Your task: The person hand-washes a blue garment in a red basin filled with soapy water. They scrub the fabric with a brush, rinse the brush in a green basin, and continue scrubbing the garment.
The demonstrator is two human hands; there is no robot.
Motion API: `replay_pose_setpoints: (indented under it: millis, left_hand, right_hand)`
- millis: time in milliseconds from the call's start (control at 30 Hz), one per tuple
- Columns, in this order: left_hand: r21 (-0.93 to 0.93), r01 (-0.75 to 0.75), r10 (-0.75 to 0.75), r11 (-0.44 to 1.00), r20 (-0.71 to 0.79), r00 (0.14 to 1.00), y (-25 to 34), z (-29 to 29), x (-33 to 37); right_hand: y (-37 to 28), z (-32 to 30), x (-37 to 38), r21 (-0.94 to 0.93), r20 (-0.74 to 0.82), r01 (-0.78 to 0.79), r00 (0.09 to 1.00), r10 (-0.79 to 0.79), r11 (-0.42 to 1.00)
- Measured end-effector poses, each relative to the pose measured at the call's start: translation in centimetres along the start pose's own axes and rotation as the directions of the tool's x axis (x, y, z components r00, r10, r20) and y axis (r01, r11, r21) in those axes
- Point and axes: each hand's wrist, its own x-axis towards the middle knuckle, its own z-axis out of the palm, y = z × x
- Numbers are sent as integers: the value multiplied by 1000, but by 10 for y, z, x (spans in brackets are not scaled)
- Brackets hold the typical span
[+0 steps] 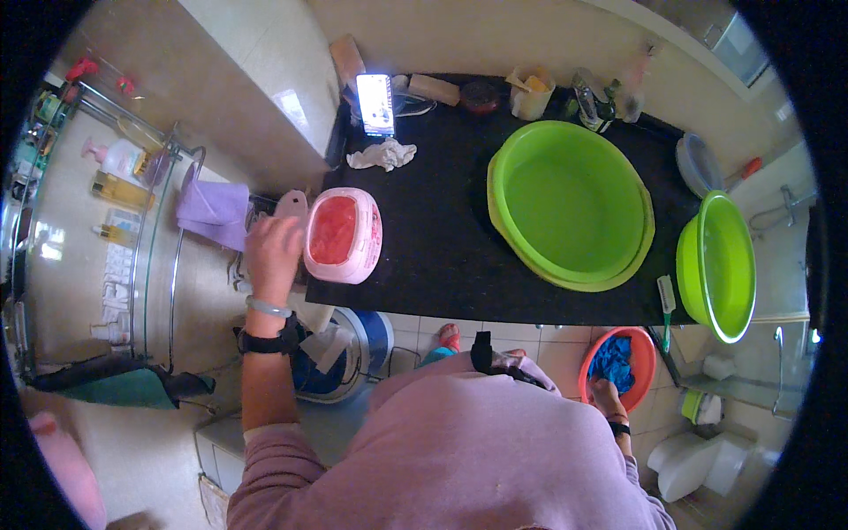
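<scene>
Black counter [442, 256]: pink tub [343, 234], green basins [570, 208], phone [375, 104].

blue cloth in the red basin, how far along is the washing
Done: blue cloth lies in the red basin on the floor, right hand on it. In hand: left hand holds the pink tub at the black counter edge. Left: both green basins look empty, no cloth in them; whether there is water I cannot tell.

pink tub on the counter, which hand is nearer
Left. The left hand touches the pink tub at its left side; the right hand is far off, at the orange basin on the floor.
</scene>
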Motion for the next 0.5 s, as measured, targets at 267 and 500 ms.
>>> replay_pose_setpoints:
  millis: [267,500]
  left_hand:
    - [133,-253,167,958,456,874,30,18,30]
    - [328,-447,203,832,570,796,26,42,38]
  right_hand:
    - [-15,-17,35,-614,165,211,977,-138,761]
    - [-13,-4,14,-394,-28,121,989,-144,911]
